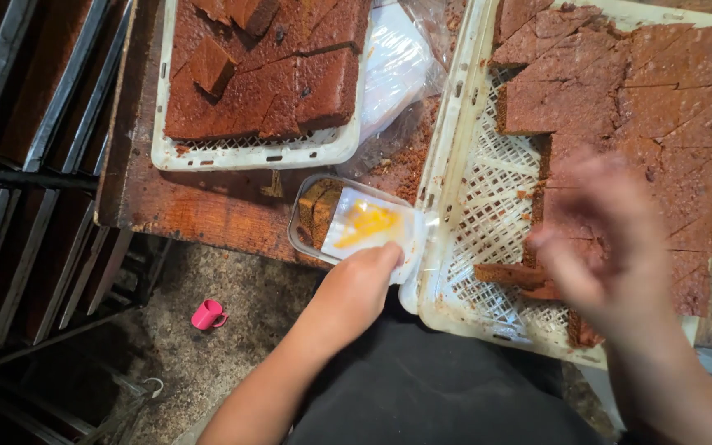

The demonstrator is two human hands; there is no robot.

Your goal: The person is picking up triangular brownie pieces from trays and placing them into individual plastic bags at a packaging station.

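Down on the floor at the left, a small pink cup lies on the speckled ground beside dark metal racks. Above it the worn wooden bench carries a white slotted tray full of brown cake cut into squares, with crumpled clear plastic bags just beside its right edge and crumbs scattered beneath them. Near the bench's front edge sits a small clear plastic box; brown cake slices stand in its left part, and its lid, bearing a white label with a yellow patch, lies partly over the right. The left hand holds this box at its near right corner, fingers curled against the lid. Touching the box on the right is a larger white slotted tray, tilted, its lower left bare and the rest covered with cut brown cake; a loose slice lies on the bare mesh. The right hand hovers over this tray, blurred, so whether its fingers grip anything I cannot tell.
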